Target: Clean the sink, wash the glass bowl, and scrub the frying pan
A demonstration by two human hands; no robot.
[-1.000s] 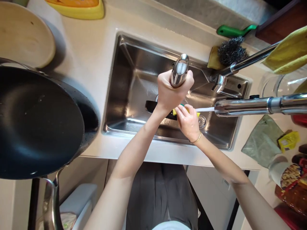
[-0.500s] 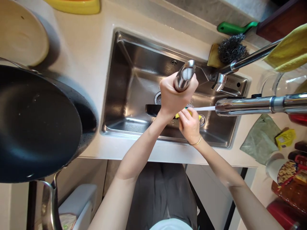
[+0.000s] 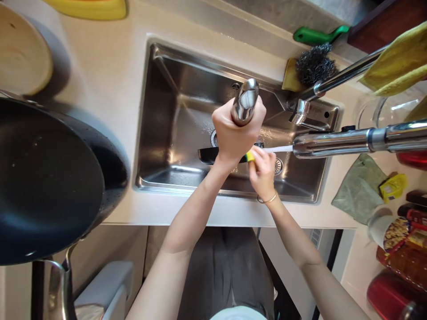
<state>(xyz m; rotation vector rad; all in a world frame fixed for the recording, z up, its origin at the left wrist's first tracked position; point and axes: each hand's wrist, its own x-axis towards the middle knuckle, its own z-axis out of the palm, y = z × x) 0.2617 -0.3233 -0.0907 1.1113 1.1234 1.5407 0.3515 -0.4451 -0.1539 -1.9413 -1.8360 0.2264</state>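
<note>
On my far left I see a large dark pan [image 3: 46, 178], its metal handle [image 3: 58, 289] reaching past the front edge of the pale counter [image 3: 110, 80]. Behind it lies a round pale dish [image 3: 20, 53]. At upper right, a dark wire scourer [image 3: 316, 64] rests against a yellowish pad [image 3: 289, 75]. At right, I make out a small yellow packet [image 3: 393, 186] beside a grey-green bag or cloth [image 3: 359, 189].

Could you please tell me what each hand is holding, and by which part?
The left hand grips a dark utensil by its metal handle; the right hand holds a yellow sponge, but exactly where is hidden from view.
</note>
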